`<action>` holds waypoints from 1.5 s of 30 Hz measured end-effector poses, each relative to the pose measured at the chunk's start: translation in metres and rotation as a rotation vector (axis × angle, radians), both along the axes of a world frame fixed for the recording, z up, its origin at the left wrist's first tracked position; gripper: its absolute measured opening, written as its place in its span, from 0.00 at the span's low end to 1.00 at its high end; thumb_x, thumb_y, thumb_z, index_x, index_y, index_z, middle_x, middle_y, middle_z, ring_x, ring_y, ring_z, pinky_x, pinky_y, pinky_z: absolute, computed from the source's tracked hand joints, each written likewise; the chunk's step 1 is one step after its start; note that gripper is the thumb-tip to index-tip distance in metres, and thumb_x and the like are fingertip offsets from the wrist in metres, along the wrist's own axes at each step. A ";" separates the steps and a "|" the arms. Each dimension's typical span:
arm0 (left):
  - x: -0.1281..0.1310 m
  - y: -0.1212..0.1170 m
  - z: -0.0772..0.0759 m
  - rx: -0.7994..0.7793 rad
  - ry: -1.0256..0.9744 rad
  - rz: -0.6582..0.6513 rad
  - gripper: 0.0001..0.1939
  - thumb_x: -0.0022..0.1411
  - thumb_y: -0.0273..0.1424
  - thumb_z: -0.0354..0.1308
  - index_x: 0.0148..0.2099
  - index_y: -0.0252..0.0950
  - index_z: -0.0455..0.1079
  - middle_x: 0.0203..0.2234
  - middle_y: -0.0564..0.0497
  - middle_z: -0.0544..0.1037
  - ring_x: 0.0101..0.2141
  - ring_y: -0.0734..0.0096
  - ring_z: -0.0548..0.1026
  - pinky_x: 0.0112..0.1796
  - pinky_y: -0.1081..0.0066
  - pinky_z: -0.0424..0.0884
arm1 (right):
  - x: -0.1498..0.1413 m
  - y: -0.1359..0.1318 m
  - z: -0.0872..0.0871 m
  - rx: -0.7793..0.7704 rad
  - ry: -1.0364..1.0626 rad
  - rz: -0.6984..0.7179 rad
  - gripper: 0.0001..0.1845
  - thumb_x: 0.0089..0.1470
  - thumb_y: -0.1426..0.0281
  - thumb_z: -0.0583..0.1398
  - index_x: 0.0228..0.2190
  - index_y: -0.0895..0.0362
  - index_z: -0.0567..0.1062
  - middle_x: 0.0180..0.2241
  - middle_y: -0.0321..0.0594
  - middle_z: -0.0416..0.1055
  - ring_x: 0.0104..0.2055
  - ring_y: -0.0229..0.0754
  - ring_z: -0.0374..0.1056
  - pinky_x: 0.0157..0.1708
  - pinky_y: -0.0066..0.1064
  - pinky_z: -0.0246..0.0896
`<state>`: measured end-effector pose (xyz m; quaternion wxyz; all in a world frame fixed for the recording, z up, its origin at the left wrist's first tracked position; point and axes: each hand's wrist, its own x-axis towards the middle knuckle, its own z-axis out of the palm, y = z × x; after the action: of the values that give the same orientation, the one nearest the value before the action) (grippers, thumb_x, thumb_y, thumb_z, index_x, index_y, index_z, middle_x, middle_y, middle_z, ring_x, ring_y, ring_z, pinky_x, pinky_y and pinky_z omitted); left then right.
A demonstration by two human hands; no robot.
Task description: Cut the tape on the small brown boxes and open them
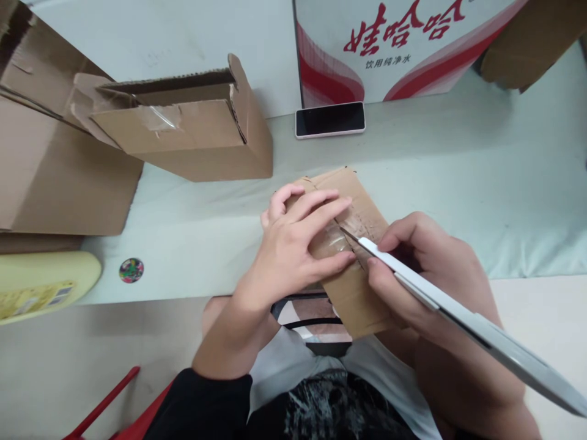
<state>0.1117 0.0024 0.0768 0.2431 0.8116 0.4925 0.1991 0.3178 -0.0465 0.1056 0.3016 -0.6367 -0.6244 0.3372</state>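
Observation:
A small flat cardboard box [367, 305] lies at the table's near edge, its lower end jutting out over my lap. Clear tape [337, 235] covers part of its top seam. My left hand [298, 238] rests on the box with fingers and thumb spread, pressing on its top. In my right hand [426, 275] is a white and grey utility knife [413, 278], gripped between thumb and fingers. Its thin dark blade tip touches the taped seam, between the thumb and forefinger of my left hand.
An opened cardboard box [197, 150] stands behind, left of a phone [330, 120]. A white-and-red carton [413, 43] backs the table. Larger boxes [59, 165] and a yellow bottle [46, 284] sit left, near a round sticker [131, 270]. Below is a red stool [110, 400].

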 end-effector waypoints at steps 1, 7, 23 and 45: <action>0.000 0.000 0.000 -0.002 -0.006 0.004 0.36 0.59 0.48 0.72 0.67 0.48 0.72 0.64 0.48 0.75 0.65 0.42 0.58 0.67 0.41 0.57 | 0.000 0.001 0.000 0.009 -0.007 0.006 0.08 0.53 0.68 0.66 0.31 0.51 0.69 0.20 0.29 0.68 0.18 0.33 0.60 0.15 0.24 0.52; 0.002 -0.001 0.000 -0.012 -0.014 0.018 0.33 0.59 0.46 0.71 0.65 0.46 0.72 0.64 0.48 0.75 0.66 0.42 0.57 0.67 0.40 0.57 | -0.001 0.003 0.002 0.022 -0.038 0.030 0.08 0.54 0.67 0.65 0.31 0.51 0.70 0.20 0.29 0.70 0.17 0.33 0.62 0.16 0.25 0.53; 0.001 -0.001 0.002 -0.028 0.000 0.020 0.28 0.59 0.45 0.71 0.60 0.47 0.75 0.64 0.49 0.75 0.66 0.40 0.58 0.65 0.39 0.59 | -0.005 0.001 0.006 0.008 -0.129 0.018 0.08 0.57 0.64 0.65 0.32 0.51 0.70 0.24 0.32 0.73 0.21 0.36 0.65 0.22 0.28 0.56; 0.003 -0.001 0.003 -0.014 0.003 0.028 0.27 0.60 0.44 0.71 0.59 0.45 0.76 0.63 0.48 0.76 0.66 0.43 0.58 0.67 0.43 0.56 | -0.010 0.002 0.010 0.001 -0.076 0.007 0.07 0.55 0.67 0.60 0.30 0.52 0.65 0.22 0.31 0.71 0.21 0.34 0.61 0.23 0.28 0.56</action>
<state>0.1144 0.0013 0.0797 0.2451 0.8032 0.5056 0.1978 0.3073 -0.0445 0.1154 0.2767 -0.6467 -0.6380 0.3134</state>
